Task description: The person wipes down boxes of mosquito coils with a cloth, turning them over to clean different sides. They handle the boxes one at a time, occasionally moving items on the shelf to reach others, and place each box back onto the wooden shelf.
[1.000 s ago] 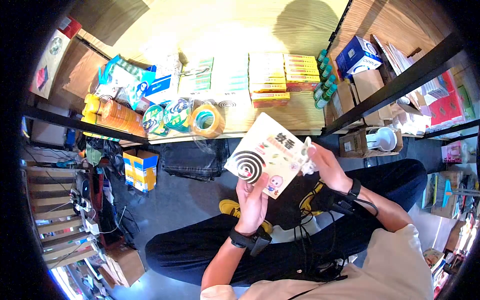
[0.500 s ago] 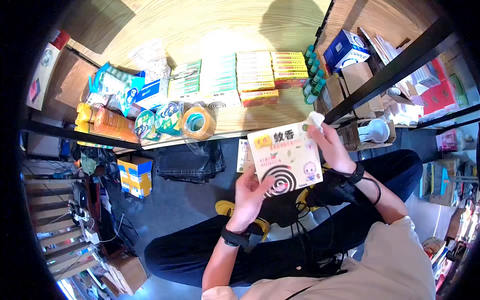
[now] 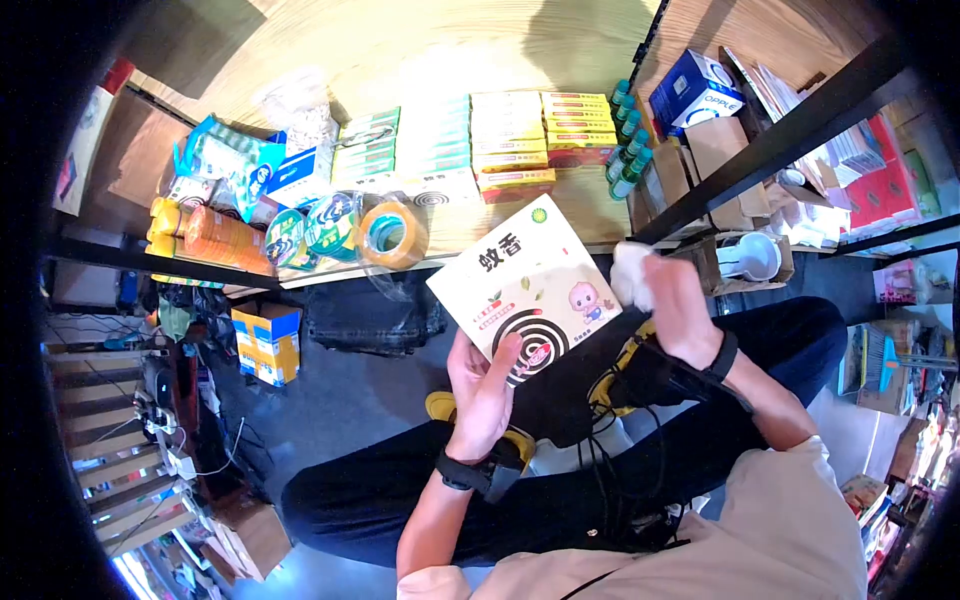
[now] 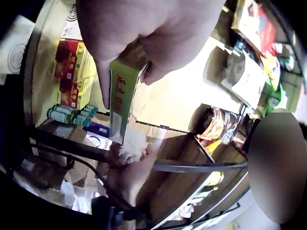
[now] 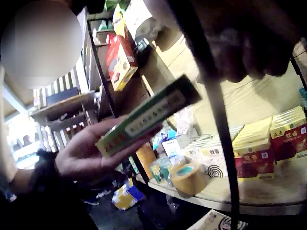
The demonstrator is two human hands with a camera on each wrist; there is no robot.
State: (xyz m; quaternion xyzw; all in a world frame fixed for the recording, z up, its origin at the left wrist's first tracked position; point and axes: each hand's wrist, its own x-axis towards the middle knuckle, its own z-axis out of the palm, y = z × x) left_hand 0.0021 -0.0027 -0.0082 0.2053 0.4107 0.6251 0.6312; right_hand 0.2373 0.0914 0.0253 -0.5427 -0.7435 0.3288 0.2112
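You hold 1 flat white mosquito-coil box (image 3: 525,288). On the wooden shelf (image 3: 590,205) you see 1 roll of brown packing tape (image 3: 392,235), 2 stacks of yellow-and-red cartons (image 3: 545,140), and 1 blue-and-white box (image 3: 697,95) further right.

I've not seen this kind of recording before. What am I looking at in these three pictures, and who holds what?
A person wears three cameras: one on the head looking down, one on each wrist. In the head view the left hand holds a flat mosquito-coil box by its lower edge. The right hand, beside the box, grips a white cloth. The right-wrist view shows the same box edge-on in the left hand. Ahead, a wooden shelf carries stacked boxes, a tape roll and small green bottles.
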